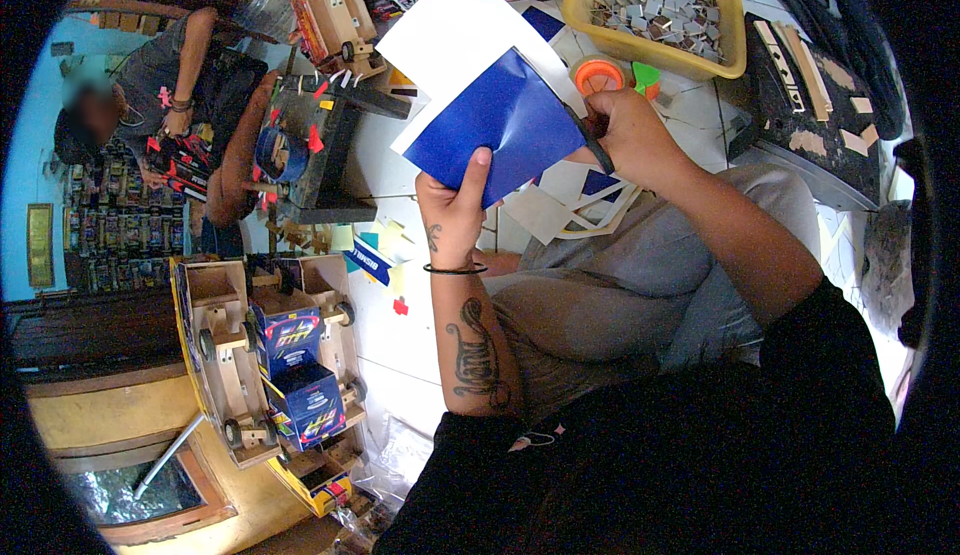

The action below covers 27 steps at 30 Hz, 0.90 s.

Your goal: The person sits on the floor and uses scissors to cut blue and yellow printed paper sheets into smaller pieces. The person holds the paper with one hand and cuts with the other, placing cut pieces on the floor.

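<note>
My left hand [458,200] is closed on a glossy blue sheet [490,125], its thumb pressed on the blue face and its fingers hidden underneath. A white sheet [460,35] extends from behind the blue one; whether they are joined I cannot tell. At the sheet's right edge, my right hand [625,135] is closed with bent fingers. A narrow dark piece [597,148] runs along that edge against the fingers; its kind is unclear. White and blue paper offcuts [570,205] lie by my legs, below the sheet.
A yellow tub [735,40] of small grey pieces stands beyond an orange ring-shaped roll [598,77]. Wooden toy trucks [215,345] stack at lower left; another [335,15] lies at the back. Someone [185,75] handles a red-black toy by a dark bench [325,145]. Wood strips [805,70] lie right.
</note>
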Motion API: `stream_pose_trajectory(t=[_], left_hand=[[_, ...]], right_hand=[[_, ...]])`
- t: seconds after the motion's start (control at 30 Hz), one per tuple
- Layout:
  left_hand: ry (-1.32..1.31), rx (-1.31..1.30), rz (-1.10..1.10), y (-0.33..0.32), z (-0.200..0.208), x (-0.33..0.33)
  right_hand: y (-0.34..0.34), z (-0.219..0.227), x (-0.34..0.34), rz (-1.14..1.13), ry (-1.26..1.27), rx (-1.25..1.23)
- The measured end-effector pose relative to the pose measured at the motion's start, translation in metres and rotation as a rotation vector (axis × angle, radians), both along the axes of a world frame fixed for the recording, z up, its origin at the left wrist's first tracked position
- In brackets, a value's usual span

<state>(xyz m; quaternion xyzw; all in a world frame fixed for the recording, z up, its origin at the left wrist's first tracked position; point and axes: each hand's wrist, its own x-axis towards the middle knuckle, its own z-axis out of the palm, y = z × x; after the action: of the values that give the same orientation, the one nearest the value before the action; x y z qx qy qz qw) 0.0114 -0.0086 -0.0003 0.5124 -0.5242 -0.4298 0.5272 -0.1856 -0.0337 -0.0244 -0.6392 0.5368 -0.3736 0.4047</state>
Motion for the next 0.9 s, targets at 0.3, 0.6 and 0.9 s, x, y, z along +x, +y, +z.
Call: stream_pose_trajectory(t=[0.3, 0.6, 0.9], left_hand=[[0.003, 0.008, 0.005, -0.002, -0.005, 0.000], [0.148, 0.100, 0.013, -0.008, -0.006, 0.025], [0.131, 0.366, -0.258, -0.009, -0.014, 0.026]], right_hand=[[-0.003, -0.012, 0.001, 0.067, -0.032, 0.028], [-0.021, 0.027, -0.064, 0.256, -0.299, 0.319], [-0.018, 0.007, -0.023, 0.037, -0.547, 0.242]])
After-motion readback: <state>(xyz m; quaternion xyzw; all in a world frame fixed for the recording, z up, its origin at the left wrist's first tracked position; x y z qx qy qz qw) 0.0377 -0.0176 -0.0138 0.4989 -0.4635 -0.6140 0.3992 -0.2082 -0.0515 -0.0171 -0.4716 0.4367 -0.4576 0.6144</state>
